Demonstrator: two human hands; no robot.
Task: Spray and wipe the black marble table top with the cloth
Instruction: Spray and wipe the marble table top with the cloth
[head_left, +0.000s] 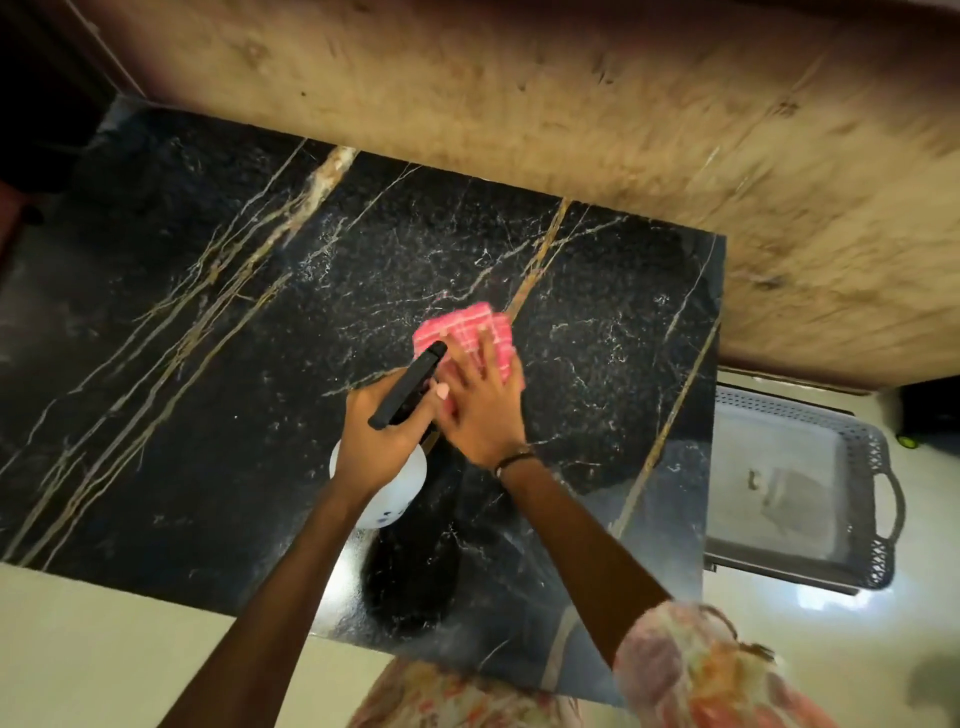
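- Near the middle of the black marble desk (218, 322), my right hand (480, 402) lies flat with its fingers straight and spread, pressing down on the pink checked cloth (480, 325).
- That cloth is bunched under my palm and shows past my fingertips, lying right on the marble beside a gold vein.
- My right forearm reaches in from the lower right, wrist straight, with a thin dark band (514, 460) around it and a flowered sleeve (691, 670) at the upper arm.
- Just to the left, my left hand (387, 421) is wrapped around the neck of the spray bottle (387, 491), holding it above the desk.
- Its black spray head (410, 384) slants up and to the right, its tip over the near corner of the cloth and almost touching my right thumb.
- The bottle's white round body shows below my left wrist.
- My left forearm comes up from the bottom edge, about parallel to the right one.
- Beyond the far edge of the desk runs a brownish streaked wall (571, 93).
- On the pale floor (104, 649) off the right end of the desk stands a grey plastic basket (810, 493) with a latticed rim and a handle.
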